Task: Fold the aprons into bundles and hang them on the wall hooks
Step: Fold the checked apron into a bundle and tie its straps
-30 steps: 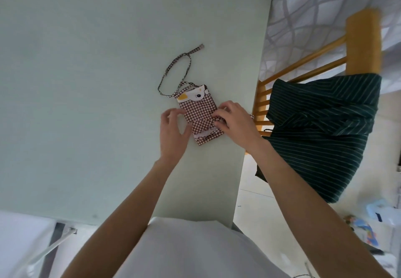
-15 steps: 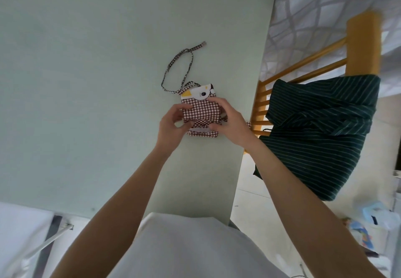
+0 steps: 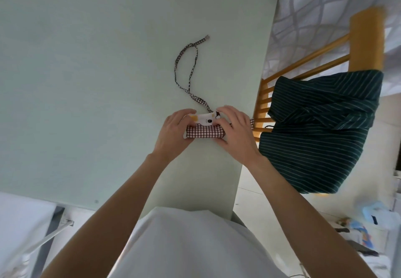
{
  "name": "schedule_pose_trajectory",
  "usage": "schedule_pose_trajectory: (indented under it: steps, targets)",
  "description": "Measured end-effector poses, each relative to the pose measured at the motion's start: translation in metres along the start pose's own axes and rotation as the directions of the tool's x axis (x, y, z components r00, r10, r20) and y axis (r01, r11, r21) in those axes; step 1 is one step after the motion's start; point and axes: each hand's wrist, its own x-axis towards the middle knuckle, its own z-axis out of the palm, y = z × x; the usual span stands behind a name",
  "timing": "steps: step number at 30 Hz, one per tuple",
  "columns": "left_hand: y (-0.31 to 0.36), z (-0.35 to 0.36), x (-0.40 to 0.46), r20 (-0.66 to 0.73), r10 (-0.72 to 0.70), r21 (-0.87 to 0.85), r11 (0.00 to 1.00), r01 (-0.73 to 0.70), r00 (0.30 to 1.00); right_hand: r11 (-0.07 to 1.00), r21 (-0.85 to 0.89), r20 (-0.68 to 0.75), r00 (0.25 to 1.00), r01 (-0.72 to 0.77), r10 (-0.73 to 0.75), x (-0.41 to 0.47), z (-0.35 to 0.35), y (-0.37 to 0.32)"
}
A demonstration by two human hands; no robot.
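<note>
A small red-and-white checked apron (image 3: 205, 130) with a white cartoon patch lies rolled into a short bundle near the right edge of the pale green table (image 3: 91, 78). My left hand (image 3: 174, 132) grips its left end, fingers curled over the top. My right hand (image 3: 235, 132) grips the right end the same way. The apron's checked strap (image 3: 188, 69) trails away from the bundle across the table in a loose loop. A dark green striped apron (image 3: 321, 125) hangs over a wooden chair to the right.
The yellow wooden chair (image 3: 364, 38) stands close against the table's right edge. A patterned grey-white wall lies beyond it. Small items sit on the floor at the lower right. A white metal frame shows at the lower left.
Both hands have rolled the checked apron up from a flat folded rectangle into a shorter, thicker bundle, and the strap has been drawn out straighter.
</note>
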Motion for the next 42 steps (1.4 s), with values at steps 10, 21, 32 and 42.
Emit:
schedule_pose_trajectory:
  steps: [10,21,32,42]
  targets:
    - [-0.019,0.004,0.006,0.168,0.099,-0.018,0.995,-0.098,0.981,0.994,0.104,0.151,0.988,-0.033,0.017,0.010,0.004,0.019]
    - [0.047,-0.042,0.007,0.293,-0.404,-0.859,0.286,0.424,0.867,0.357,0.793,0.364,0.854,-0.494,0.372,0.023,-0.075,-0.027]
    - [0.110,-0.021,-0.070,0.049,-0.509,-0.610,0.666,0.429,0.860,0.469,0.795,0.196,0.894,-0.385,0.402,-0.026,-0.117,-0.021]
    - [0.106,-0.045,-0.119,0.008,-0.395,-0.251,0.889,0.384,0.919,0.749,0.608,-0.135,0.895,-0.263,0.424,-0.050,-0.106,-0.033]
